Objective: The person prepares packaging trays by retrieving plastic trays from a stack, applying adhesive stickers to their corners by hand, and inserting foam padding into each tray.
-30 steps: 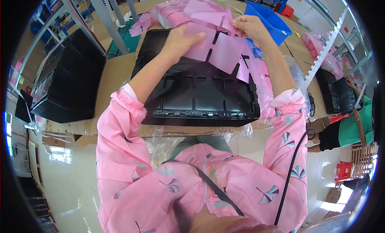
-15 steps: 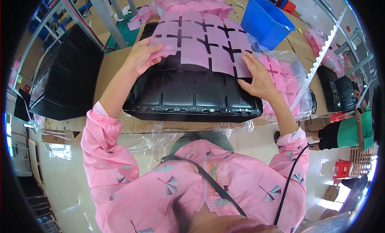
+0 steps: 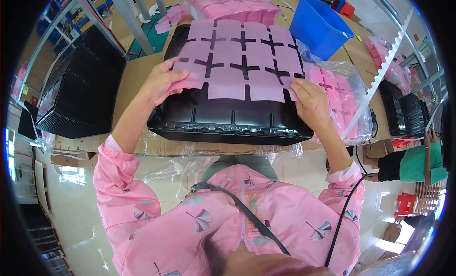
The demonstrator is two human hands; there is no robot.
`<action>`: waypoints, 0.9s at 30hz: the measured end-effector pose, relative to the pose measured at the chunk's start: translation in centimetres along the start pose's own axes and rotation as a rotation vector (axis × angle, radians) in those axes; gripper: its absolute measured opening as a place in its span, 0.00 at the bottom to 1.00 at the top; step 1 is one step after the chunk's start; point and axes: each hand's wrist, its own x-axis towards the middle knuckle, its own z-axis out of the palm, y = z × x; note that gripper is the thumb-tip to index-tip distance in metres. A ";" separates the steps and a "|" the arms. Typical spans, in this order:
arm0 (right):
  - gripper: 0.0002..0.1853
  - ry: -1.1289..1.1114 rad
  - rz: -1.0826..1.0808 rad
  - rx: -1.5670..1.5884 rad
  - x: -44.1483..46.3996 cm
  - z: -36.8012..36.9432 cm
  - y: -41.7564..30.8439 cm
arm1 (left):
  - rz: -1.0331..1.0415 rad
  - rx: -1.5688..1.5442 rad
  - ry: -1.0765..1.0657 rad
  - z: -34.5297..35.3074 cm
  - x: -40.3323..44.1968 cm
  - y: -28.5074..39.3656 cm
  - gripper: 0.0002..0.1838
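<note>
A pink foam sheet [image 3: 228, 62] with cross-shaped cutouts lies over a black plastic tray [image 3: 228, 119] on the cardboard-covered table. My left hand [image 3: 165, 83] pinches the sheet's near left corner between thumb and fingers. At the near right corner, my right hand [image 3: 311, 102] grips the sheet's edge, its fingers over the foam. Both near corners are held slightly above the tray. Dark tray surface shows through the cutouts and along the near side, where raised ribs and moulded lettering are visible.
Behind the tray sits a stack of pink foam sheets [image 3: 232, 7]. A blue bin [image 3: 319, 31] stands at the back right, near bagged pink sheets [image 3: 339, 93]. Black trays [image 3: 83, 88] are stacked at left. A person in green [image 3: 420, 164] is at far right.
The foam sheet has come toward me and now covers more of the tray. My right hand has closed from spread fingers onto the sheet's corner; my left keeps its pinch.
</note>
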 end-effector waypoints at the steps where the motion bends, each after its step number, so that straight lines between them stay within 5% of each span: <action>1: 0.17 -0.013 0.001 0.009 -0.2 -0.3 -0.3 | -0.001 0.005 -0.006 -0.1 -0.1 -0.2 0.28; 27: 0.13 -0.067 -0.008 0.130 -0.7 -1.6 -3.1 | -0.018 0.046 -0.003 -1.1 -3.6 -0.6 0.34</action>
